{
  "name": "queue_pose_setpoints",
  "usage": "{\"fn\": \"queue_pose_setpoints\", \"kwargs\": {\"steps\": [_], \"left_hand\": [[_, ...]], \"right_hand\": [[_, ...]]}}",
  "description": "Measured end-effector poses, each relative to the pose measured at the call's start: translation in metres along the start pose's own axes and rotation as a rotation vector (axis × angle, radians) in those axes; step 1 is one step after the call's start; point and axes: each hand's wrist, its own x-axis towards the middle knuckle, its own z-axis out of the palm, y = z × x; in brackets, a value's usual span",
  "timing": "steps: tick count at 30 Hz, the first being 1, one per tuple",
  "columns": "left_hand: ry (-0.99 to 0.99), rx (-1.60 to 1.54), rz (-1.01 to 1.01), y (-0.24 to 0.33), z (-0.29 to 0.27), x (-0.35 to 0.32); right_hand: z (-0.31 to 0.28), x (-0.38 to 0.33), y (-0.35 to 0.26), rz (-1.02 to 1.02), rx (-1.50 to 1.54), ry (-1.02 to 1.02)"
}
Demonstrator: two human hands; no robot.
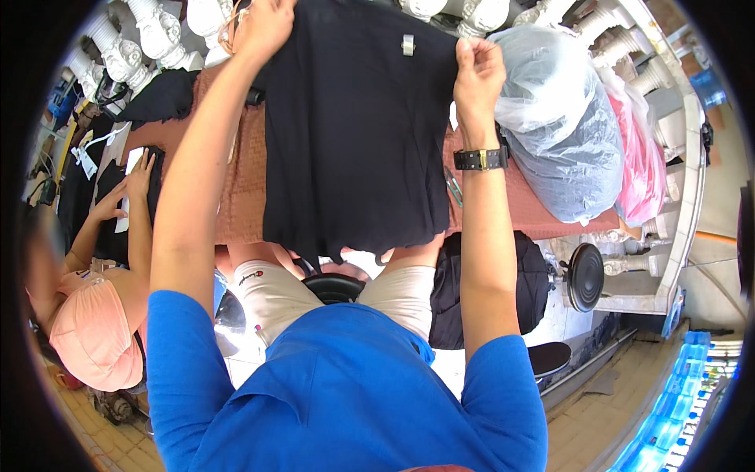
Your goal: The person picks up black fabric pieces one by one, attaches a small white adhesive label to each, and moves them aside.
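Observation:
A black garment (358, 134) hangs spread between my two raised hands, its lower edge dropping past the near edge of the table. Near its upper left, my left hand (266, 30) is closed on the cloth. At the upper right corner, my right hand (478, 69) pinches the fabric between thumb and fingers; a black watch band sits on that wrist. A small pale label (408, 45) shows on the cloth near the top right. The garment's far edge runs out of the picture at the top. Small scissors or snips (453, 186) lie on the table beside the garment's right edge.
A brown cloth (240, 181) covers the table. Clear plastic bags of dark (558, 134) and pink cloth (638, 157) stand at the right, before a white balustrade (165, 35). At the left, a co-worker's hands (126, 197) rest on black fabric with a white strip.

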Motion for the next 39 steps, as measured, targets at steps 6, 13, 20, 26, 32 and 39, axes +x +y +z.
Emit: {"fn": "queue_pose_setpoints", "kwargs": {"steps": [6,13,20,26,32,39], "left_hand": [[-0.494,-1.096,-0.415,0.057,-0.083,0.021],[-1.227,-0.867,-0.795,0.028,-0.137,-0.151],[-1.481,-1.042,-1.111,0.066,-0.143,-0.25],[-1.391,-1.115,-1.199,0.091,-0.135,-0.255],[-1.185,-0.972,-1.024,0.105,-0.126,-0.263],[-1.321,-1.277,-1.221,0.109,-0.124,-0.269]], "right_hand": [[0.018,-0.002,-0.041,0.042,0.067,0.023],[-0.01,-0.143,0.027,0.403,-0.037,-0.202],[-0.03,-0.224,0.021,0.591,-0.114,-0.301],[-0.035,-0.225,0.004,0.561,-0.105,-0.26],[-0.038,-0.218,-0.019,0.581,-0.057,-0.231],[-0.039,-0.225,-0.026,0.645,0.02,-0.244]]}}
